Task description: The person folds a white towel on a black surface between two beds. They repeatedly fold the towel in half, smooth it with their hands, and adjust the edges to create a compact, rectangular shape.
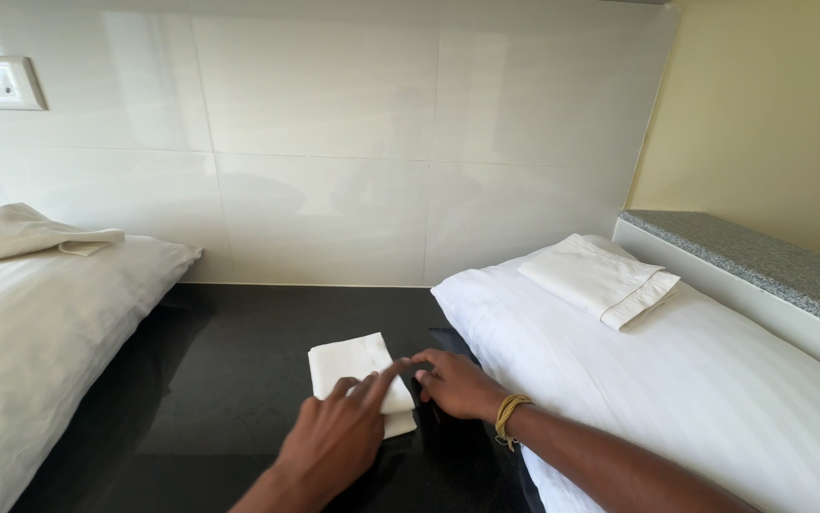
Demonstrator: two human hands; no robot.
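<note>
1. We see the left hand (334, 439) lying palm down on the near edge of a small folded white cloth (361, 376). Its fingers (383, 378) are stretched out flat and point forward and to the right; the grip is open and closes on nothing.
2. We see the right hand (455, 383) just to the right of the left one, with its fingertips (419, 362) touching the right edge of the same cloth. The fingers are loosely curled. We cannot tell whether they pinch the fabric or merely rest against it. A band of yellow thread (508, 418) circles this wrist.
3. The folded cloth lies flat under and just ahead of both hands on a glossy black floor (229, 380), between two beds.
4. To the right of the right hand runs a bed with white sheets (676, 380), and a folded white pillowcase (603, 278) rests on its far end.
5. Well to the left of the left hand is a second white bed (39, 323), with a crumpled cream cloth (35, 233) at its head.
6. Beyond the hands stands a white tiled wall (334, 142); a grey stone ledge (771, 261) lies at the far right.
</note>
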